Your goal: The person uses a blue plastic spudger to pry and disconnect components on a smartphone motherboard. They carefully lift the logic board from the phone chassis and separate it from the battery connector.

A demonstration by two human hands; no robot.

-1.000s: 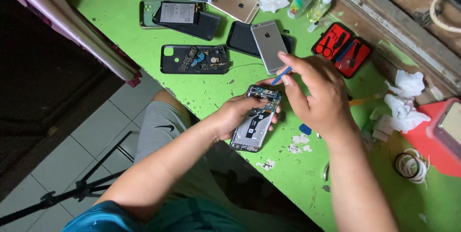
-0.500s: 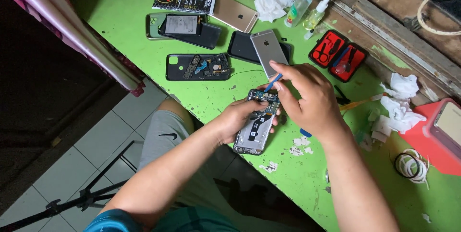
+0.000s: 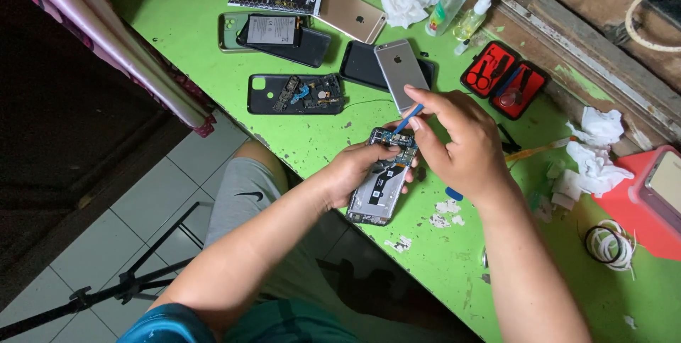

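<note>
The opened phone [image 3: 383, 176], a flat rectangle of bare grey metal and dark circuitry, lay at the near edge of the chipped green table [image 3: 298, 137], its long axis running from the person up toward the silver phone [image 3: 400, 63]. The left hand [image 3: 355, 167] clasped its side; the right hand [image 3: 461, 141] pinched a thin blue tool [image 3: 408, 119] over its top end. Since half a second earlier, both hands had barely shifted.
</note>
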